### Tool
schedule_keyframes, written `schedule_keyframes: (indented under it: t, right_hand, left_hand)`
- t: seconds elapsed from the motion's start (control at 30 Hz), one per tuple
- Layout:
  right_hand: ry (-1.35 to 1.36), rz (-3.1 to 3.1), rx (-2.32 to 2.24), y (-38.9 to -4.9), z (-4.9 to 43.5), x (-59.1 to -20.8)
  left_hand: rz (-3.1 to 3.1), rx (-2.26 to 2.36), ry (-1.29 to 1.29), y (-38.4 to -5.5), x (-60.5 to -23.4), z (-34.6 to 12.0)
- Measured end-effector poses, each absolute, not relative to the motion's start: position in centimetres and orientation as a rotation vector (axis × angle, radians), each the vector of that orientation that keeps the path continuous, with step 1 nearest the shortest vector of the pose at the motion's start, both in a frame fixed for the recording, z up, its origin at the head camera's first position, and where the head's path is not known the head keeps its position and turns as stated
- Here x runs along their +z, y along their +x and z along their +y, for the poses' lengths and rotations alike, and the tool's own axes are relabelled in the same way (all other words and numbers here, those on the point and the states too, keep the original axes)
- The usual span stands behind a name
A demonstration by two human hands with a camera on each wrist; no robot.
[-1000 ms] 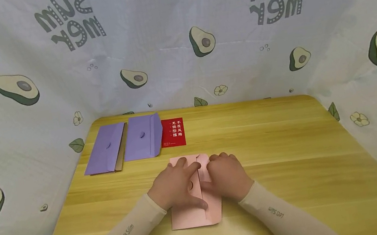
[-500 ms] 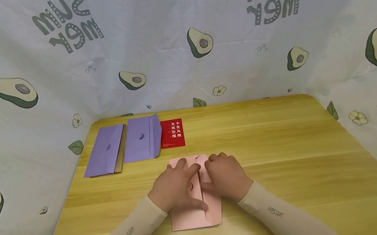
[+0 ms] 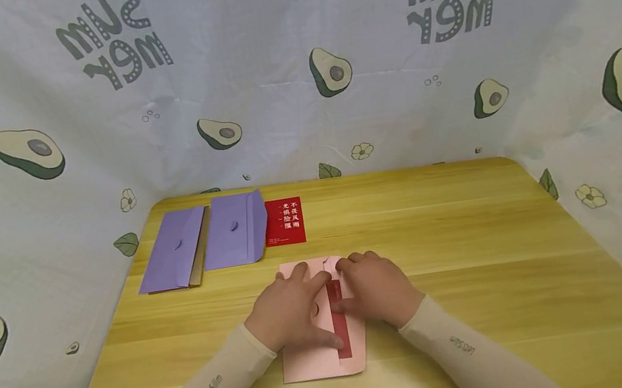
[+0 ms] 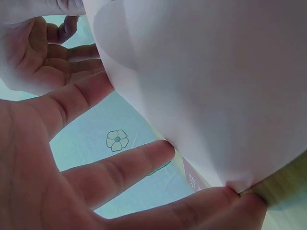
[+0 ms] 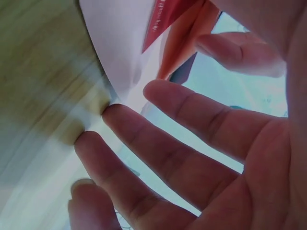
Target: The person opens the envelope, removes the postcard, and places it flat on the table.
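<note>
A purple envelope (image 3: 173,250) lies at ten o'clock from the pink one, a tan edge showing along its right side. A second purple envelope (image 3: 228,234) is just beside it, at eleven o'clock. The left hand (image 3: 289,309) comes over the pink envelope from eight o'clock, fingers straight and spread, resting on the paper without gripping it. Near twelve o'clock, a red card (image 3: 287,228) with white writing lies beside the second purple envelope. The pink envelope (image 3: 312,362) is flat on the table (image 3: 491,328), flap opened toward three o'clock. Along its pocket edge shows a strip of another red card (image 3: 342,331). The right hand (image 3: 379,288) reaches in from four o'clock, loosely open, its thumb over that card; whether they touch I cannot tell.
</note>
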State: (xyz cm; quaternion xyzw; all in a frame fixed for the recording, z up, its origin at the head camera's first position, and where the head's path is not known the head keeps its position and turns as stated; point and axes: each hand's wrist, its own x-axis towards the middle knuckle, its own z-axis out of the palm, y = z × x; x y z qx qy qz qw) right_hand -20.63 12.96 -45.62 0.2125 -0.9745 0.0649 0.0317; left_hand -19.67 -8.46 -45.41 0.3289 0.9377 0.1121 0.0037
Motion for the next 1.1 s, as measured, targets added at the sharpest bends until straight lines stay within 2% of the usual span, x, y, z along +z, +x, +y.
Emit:
schedule_keyframes:
  t: [0.5,1.1]
  right_hand:
    - [0.682,-3.089,0.341,-21.1,13.8,-44.3]
    - [0.710,-3.098,0.276,-21.5,15.4,-43.6]
  left_hand:
    - [2.935,0.333,1.020,-19.7,-45.5,-8.3]
    - [2.931,0.323,1.023,-19.8,-45.5,-8.4]
